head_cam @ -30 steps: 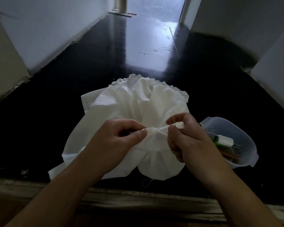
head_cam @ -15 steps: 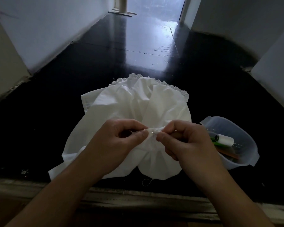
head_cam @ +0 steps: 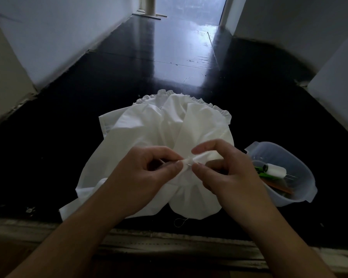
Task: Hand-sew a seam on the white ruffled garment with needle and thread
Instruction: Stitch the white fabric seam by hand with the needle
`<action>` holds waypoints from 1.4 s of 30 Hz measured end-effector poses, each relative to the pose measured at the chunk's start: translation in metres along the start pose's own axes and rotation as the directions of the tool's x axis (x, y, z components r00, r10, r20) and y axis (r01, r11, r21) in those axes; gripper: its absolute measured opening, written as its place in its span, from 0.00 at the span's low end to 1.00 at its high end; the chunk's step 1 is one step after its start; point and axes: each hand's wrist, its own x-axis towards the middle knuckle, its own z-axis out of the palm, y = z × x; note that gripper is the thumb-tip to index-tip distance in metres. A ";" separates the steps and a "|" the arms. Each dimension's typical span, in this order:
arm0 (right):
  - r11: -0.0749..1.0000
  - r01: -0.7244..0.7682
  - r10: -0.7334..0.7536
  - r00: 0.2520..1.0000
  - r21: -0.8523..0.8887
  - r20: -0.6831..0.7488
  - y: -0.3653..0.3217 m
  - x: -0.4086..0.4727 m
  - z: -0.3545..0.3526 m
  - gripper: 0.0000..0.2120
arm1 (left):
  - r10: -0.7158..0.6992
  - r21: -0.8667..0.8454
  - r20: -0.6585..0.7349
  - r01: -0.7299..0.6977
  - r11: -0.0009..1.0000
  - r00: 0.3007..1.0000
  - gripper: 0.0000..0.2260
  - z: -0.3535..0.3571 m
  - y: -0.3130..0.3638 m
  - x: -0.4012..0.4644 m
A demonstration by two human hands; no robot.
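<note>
The white ruffled garment [head_cam: 159, 133] is lying bunched on the black floor [head_cam: 68, 117] near its front edge, and the left hand [head_cam: 149, 177] is pinching a gathered fold while the right hand [head_cam: 225, 173] is pinching the needle [head_cam: 188, 162] at that fold. To sew well, the left hand should be keeping the layers flat and aligned, the right taking small, even bites
</note>
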 end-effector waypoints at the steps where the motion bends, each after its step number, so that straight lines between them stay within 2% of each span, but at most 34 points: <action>1: 1.000 0.004 -0.004 1.000 0.006 0.014 0.000 0.000 -0.001 0.09 | 0.004 0.004 0.006 -0.004 1.000 1.000 0.06 0.000 0.000 0.000; 3: 1.000 0.007 -0.008 0.999 0.026 0.047 0.000 0.001 -0.003 0.12 | 0.020 0.028 0.014 -0.020 0.999 1.000 0.05 0.001 -0.001 0.000; 8: 0.998 -0.009 0.001 0.992 0.063 0.126 0.003 0.003 -0.005 0.08 | 0.058 0.102 0.013 -0.059 0.993 0.998 0.05 0.001 -0.002 -0.001; 21: 0.999 -0.020 0.015 0.990 0.039 0.141 0.005 0.005 -0.006 0.04 | 0.070 0.227 0.016 -0.071 0.971 0.997 0.05 0.003 0.000 -0.001; 33: 0.988 0.000 0.010 0.997 -0.153 0.070 0.008 0.005 -0.003 0.07 | 0.055 0.291 -0.040 -0.041 0.956 0.998 0.04 0.006 -0.001 -0.003; 42: 0.936 0.024 -0.034 0.999 -0.351 -0.022 0.005 0.003 0.005 0.08 | 0.081 0.302 -0.041 -0.065 0.951 0.996 0.03 0.008 -0.002 -0.005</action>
